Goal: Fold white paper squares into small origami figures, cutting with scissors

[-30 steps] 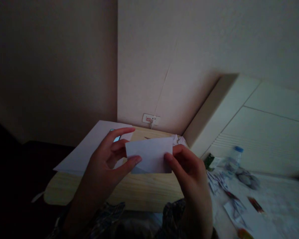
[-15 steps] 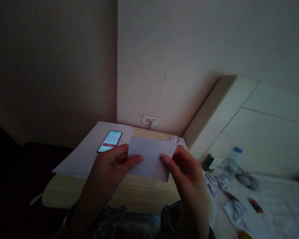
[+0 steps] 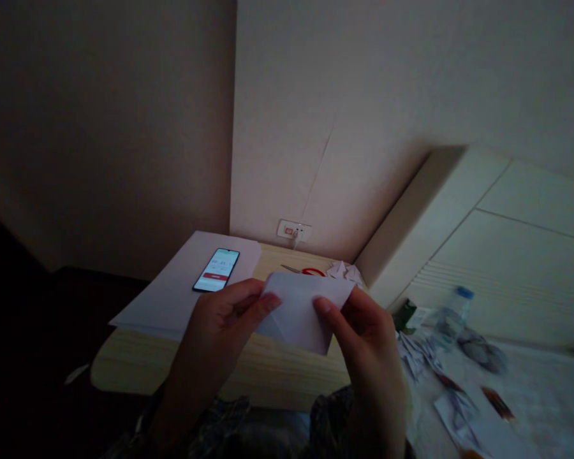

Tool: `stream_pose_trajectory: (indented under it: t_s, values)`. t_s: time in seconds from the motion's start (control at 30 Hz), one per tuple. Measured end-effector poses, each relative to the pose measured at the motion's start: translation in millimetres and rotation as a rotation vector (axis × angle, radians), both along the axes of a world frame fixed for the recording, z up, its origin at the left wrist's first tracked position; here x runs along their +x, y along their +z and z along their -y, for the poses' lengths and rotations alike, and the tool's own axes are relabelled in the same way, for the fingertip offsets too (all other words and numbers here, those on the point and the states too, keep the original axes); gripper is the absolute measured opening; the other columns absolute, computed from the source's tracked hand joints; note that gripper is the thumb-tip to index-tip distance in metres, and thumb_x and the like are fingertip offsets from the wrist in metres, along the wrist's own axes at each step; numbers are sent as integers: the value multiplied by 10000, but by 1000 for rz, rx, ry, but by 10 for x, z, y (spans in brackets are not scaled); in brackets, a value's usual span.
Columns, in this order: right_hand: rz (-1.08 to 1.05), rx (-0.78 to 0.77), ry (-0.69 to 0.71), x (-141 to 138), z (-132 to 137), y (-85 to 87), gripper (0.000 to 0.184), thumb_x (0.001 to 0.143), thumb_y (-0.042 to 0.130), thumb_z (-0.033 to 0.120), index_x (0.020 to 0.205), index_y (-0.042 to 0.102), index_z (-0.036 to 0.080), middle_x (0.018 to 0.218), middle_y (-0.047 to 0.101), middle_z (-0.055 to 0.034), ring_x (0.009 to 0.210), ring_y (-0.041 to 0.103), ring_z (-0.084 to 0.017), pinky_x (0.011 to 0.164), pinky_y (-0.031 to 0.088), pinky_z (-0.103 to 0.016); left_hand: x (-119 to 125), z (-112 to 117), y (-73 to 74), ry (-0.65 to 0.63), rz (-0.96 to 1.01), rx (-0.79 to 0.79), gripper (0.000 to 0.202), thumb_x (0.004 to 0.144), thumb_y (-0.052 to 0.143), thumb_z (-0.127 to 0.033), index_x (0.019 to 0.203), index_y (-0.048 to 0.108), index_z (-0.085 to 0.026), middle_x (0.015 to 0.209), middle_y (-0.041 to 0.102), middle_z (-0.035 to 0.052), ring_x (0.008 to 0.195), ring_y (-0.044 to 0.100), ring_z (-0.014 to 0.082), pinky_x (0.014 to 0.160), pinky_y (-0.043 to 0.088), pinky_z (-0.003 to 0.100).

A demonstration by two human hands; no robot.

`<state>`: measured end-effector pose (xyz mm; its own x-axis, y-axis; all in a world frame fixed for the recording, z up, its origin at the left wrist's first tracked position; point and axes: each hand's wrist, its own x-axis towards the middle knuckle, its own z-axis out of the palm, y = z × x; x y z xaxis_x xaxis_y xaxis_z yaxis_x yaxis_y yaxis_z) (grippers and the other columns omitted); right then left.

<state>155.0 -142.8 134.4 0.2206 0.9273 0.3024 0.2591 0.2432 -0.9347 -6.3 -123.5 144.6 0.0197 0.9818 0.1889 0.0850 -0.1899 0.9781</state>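
Note:
A folded piece of white paper [image 3: 299,312] is held up above the wooden table [image 3: 268,376], with a slanting crease on its lower left part. My left hand [image 3: 229,319] pinches its left edge, thumb in front and fingers behind. At the right side, my right hand [image 3: 363,331] grips it the same way, its thumb pressed on the front face. Just behind the paper lie scissors [image 3: 310,271] with red handles, partly covered by it. Folded white paper pieces [image 3: 344,271] sit at the table's back right corner.
A lit phone [image 3: 217,270] rests on a stack of white sheets [image 3: 157,303] at the left. A wall socket [image 3: 294,230] with a plug is behind the table. To the right, a bed [image 3: 550,389] bears a blue-capped bottle [image 3: 454,312] and more folded papers [image 3: 418,354].
The paper has tilted and moved slightly right with both hands, its upper left corner now lower. The scissors behind it have come into sight. The whole view has shifted a little.

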Motion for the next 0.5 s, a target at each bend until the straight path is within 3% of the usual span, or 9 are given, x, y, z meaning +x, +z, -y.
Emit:
stream_pose_trajectory:
  t_s: [0.13, 0.3, 0.5]
  values:
    - [10, -10, 15, 6, -6, 21, 213, 758, 698, 381, 656, 626, 207, 634, 591, -8, 641, 549, -176, 603, 464, -287, -22, -8, 13, -39, -71, 41, 277, 773, 614, -277, 516, 553, -196, 518, 543, -61, 501, 497, 106, 473, 375, 187]
    - [1, 41, 24, 59, 0, 49, 155, 760, 704, 321, 689, 619, 213, 645, 609, 8, 622, 551, -156, 554, 434, -251, -53, -38, -11, -115, -194, 117, 217, 799, 600, -277, 599, 631, -201, 559, 606, -55, 529, 537, 116, 509, 396, 188]
    - [114, 94, 94, 65, 37, 83, 66, 754, 710, 253, 706, 676, 222, 703, 643, 3, 706, 583, -159, 598, 461, -238, -41, -69, -89, -316, -393, 189, 276, 835, 560, -320, 603, 653, -203, 553, 614, -40, 534, 563, 125, 482, 397, 183]
